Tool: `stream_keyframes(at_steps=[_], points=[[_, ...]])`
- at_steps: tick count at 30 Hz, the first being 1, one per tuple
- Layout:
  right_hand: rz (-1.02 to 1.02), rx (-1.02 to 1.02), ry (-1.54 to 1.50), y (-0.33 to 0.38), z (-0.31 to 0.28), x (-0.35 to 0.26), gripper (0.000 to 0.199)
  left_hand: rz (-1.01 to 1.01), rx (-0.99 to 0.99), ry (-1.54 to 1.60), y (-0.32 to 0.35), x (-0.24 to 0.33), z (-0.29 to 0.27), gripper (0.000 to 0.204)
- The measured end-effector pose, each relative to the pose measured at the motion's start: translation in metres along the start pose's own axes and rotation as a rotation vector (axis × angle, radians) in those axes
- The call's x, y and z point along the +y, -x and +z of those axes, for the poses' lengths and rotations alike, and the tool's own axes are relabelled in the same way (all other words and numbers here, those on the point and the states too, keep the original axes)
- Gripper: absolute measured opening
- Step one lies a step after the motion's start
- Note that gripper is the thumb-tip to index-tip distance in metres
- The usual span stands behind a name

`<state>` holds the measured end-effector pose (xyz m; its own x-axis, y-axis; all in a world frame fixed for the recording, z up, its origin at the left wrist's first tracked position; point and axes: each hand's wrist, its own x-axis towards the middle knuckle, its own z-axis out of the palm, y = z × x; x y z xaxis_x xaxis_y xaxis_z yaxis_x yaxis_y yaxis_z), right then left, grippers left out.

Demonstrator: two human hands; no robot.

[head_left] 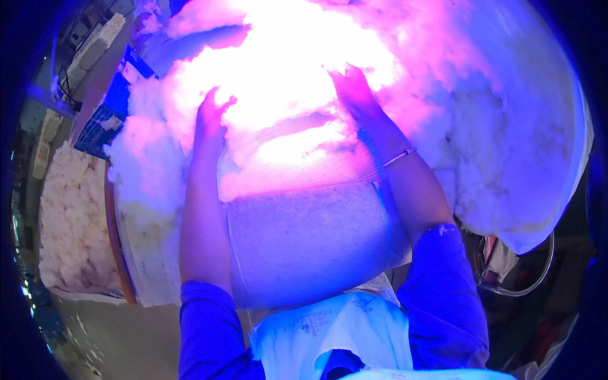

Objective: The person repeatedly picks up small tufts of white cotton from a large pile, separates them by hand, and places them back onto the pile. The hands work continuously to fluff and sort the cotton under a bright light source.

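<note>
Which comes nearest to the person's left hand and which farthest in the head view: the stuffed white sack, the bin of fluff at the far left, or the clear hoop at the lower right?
From the left hand:
1. Stuffed white sack, just below and right of the hand, between both forearms.
2. Bin of fluff, out at the left edge.
3. Clear hoop, far across at the lower right.
</note>
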<state>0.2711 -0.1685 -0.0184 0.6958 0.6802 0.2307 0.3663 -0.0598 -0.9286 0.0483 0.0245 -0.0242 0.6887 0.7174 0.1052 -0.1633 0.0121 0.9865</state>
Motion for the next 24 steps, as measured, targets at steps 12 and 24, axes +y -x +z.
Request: stream_keyframes(at_steps=[12, 24], points=[[0.227, -0.122, -0.087, 0.012, 0.003, -0.009, 0.041, 0.42, -0.38, -0.364, 0.048, 0.073, 0.083, 0.046], [-0.636, -0.052, 0.226, 0.038, 0.005, -0.074, 0.038, 0.006, -0.286, -0.254, 0.035, 0.019, 0.059, 0.047]])
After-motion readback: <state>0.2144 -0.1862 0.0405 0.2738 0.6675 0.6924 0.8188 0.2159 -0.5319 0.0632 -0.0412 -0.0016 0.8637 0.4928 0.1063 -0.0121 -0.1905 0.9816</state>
